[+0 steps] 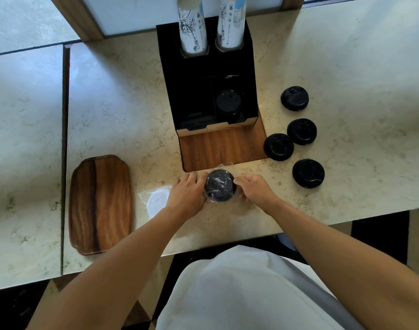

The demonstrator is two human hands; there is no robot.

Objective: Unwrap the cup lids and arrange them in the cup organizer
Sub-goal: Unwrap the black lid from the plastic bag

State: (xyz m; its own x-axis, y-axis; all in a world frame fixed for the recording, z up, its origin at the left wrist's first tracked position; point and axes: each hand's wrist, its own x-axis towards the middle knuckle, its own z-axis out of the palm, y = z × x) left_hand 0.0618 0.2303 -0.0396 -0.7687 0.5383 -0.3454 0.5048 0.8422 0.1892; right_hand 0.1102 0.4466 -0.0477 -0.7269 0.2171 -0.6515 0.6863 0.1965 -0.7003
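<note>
A stack of black cup lids in clear plastic wrap (219, 185) stands on the counter near the front edge. My left hand (188, 195) grips its left side and my right hand (253, 190) grips its right side, fingers on the wrap. Behind it stands the black cup organizer (191, 91); its right front compartment holds black lids (228, 102). Two tall stacks of paper cups (194, 27) fill its rear holes. Several unwrapped black lid stacks (278, 146) sit on the counter to the right. White lids in wrap (157, 201) lie partly hidden under my left wrist.
A wooden tray (100, 203) lies at the left of the marble counter (358, 67). A wood-lined recess (221, 146) opens in the counter just in front of the organizer. The counter's front edge runs below my forearms.
</note>
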